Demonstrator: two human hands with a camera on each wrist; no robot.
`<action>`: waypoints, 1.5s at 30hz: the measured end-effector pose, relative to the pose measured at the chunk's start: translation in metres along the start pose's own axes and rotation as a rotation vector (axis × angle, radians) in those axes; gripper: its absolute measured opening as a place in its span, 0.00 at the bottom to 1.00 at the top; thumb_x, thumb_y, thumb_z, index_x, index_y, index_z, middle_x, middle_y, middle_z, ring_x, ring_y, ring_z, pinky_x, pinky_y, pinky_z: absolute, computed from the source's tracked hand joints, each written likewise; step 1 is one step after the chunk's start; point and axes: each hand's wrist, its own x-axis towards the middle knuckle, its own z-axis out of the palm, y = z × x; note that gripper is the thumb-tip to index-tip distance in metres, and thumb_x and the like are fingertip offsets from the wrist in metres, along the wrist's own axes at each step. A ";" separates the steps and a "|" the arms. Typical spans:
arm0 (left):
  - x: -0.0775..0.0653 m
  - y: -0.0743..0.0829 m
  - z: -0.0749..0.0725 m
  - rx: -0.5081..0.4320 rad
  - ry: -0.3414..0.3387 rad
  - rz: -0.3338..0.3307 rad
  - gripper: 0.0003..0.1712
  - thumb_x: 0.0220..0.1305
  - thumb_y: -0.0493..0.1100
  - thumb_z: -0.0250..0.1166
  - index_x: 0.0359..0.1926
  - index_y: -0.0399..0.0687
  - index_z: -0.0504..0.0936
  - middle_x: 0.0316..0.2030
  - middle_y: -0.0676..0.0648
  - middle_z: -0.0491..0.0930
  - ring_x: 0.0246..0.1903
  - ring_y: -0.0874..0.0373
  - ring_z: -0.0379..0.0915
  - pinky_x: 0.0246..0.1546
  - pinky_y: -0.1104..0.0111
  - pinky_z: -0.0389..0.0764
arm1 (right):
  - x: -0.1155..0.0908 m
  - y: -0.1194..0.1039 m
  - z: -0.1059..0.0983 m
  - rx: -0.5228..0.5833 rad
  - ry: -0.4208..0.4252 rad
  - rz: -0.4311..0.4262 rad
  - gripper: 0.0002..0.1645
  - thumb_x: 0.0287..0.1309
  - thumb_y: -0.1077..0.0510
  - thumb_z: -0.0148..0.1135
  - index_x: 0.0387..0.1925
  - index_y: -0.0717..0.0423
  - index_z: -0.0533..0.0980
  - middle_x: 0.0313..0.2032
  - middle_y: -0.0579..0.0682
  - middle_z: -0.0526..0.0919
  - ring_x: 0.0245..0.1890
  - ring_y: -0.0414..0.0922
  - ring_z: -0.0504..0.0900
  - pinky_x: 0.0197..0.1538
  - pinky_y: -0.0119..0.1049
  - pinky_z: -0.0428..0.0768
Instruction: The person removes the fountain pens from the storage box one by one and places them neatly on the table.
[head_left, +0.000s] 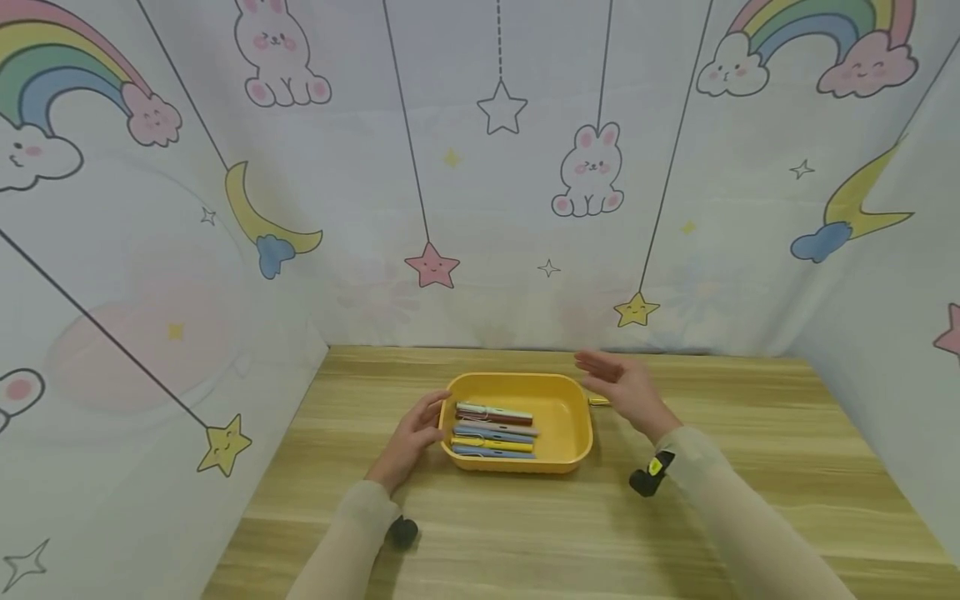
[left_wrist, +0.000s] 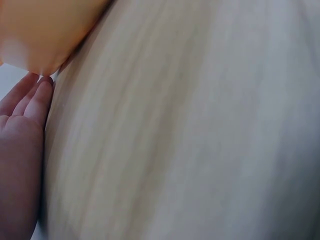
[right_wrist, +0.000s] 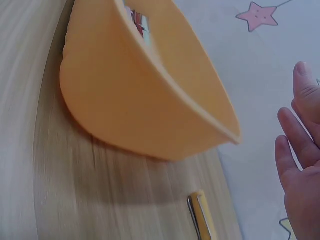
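Observation:
A yellow plastic basket (head_left: 564,433) sits on the wooden table, with several capped pens (head_left: 495,432) lying side by side in its left part. Mint, dark red, pink, blue and yellow ones show. At the basket's left end my left hand (head_left: 408,437) touches the outer wall with its fingertips; in the left wrist view those fingers (left_wrist: 37,102) look fairly straight. My right hand (head_left: 630,392) is held in the air past the right end, fingers extended, holding nothing. Beneath it a yellow pen (right_wrist: 202,215) with a metal clip lies on the table, partly hidden in the head view.
The wooden table (head_left: 480,533) meets a pale cloth backdrop (head_left: 495,208) printed with rabbits, stars and rainbows, at the back and both sides. Dark wrist-worn devices sit at both cuffs, the right one (head_left: 651,473) with a yellow mark.

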 end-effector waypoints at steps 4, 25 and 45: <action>0.000 -0.001 -0.001 0.006 -0.004 0.007 0.38 0.68 0.28 0.58 0.77 0.47 0.66 0.78 0.36 0.62 0.77 0.40 0.58 0.74 0.49 0.61 | 0.007 -0.005 0.011 0.041 -0.025 0.014 0.31 0.68 0.63 0.68 0.71 0.57 0.75 0.68 0.63 0.78 0.69 0.62 0.76 0.58 0.35 0.82; 0.001 -0.003 -0.002 0.005 0.007 0.004 0.39 0.67 0.29 0.60 0.77 0.49 0.67 0.78 0.37 0.63 0.77 0.41 0.58 0.75 0.49 0.58 | 0.027 -0.011 0.065 -0.143 -0.167 0.029 0.29 0.67 0.66 0.68 0.68 0.62 0.76 0.66 0.58 0.81 0.67 0.56 0.79 0.66 0.49 0.77; 0.000 -0.003 -0.001 -0.001 0.004 0.009 0.37 0.69 0.31 0.61 0.78 0.49 0.66 0.78 0.38 0.63 0.77 0.42 0.58 0.71 0.68 0.65 | 0.033 -0.001 0.091 -0.261 -0.268 0.074 0.25 0.69 0.62 0.67 0.67 0.58 0.79 0.62 0.56 0.84 0.60 0.54 0.84 0.61 0.48 0.82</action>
